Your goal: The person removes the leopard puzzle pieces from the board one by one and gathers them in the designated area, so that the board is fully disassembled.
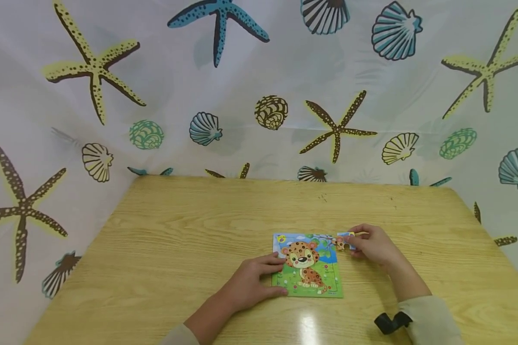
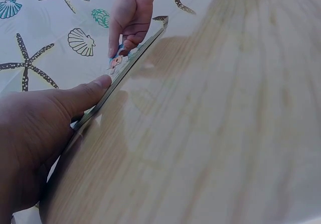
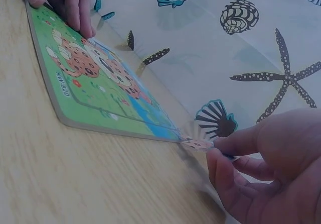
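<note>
A small puzzle board [image 1: 307, 268] with a cartoon leopard on green grass lies flat on the wooden table [image 1: 177, 249]. My left hand [image 1: 252, 282] rests on the board's left edge, fingers laid over it [image 3: 75, 8]. My right hand [image 1: 371, 244] pinches a loose puzzle piece [image 1: 344, 242] at the board's top right corner. In the right wrist view the piece [image 3: 198, 144] is held between thumb and fingertip just past the board [image 3: 100, 93] corner. In the left wrist view the board [image 2: 120, 78] shows edge-on, with the piece [image 2: 117, 62] at its far end.
A curtain [image 1: 259, 86] printed with starfish and shells hangs behind and around the table. A black strap [image 1: 390, 322] sits on my right wrist. Bare wood surrounds the board on all sides.
</note>
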Available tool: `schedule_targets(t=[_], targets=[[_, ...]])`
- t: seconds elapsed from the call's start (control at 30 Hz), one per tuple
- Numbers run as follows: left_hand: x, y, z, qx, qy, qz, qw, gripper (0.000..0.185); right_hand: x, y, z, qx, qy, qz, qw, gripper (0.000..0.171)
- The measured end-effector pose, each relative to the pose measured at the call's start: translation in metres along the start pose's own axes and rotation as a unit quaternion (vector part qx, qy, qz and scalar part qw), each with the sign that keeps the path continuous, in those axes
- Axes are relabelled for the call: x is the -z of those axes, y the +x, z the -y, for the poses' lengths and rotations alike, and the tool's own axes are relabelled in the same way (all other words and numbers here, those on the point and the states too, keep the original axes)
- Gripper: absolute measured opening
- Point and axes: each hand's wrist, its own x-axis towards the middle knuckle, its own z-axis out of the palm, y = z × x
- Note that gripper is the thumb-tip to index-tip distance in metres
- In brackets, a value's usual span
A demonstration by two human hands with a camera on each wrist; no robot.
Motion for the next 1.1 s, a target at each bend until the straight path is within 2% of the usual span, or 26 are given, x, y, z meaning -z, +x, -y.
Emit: schedule_targets(t=[0.63,0.9,1.1], targets=[[-0.001,0.0016,-0.0003,0.009,-0.018,0.0,0.9998,0.061,-0.0012,0.0081,-0.0076,0.018,-0.022,-0.058,0.998,0.044],[-0.0006,0.0019,-0.001,0.004,-0.011,-0.002,0.9999,0.06,-0.0013,0.0065,-0.0075,0.008,-0.104,-0.091,0.99,0.043],[-0.0006,0.0013,-0.0019,0.004,-0.012,-0.001,0.9999,0.059,-0.0018,0.0063,-0.0079,0.001,-0.068,-0.084,0.994,0.051]])
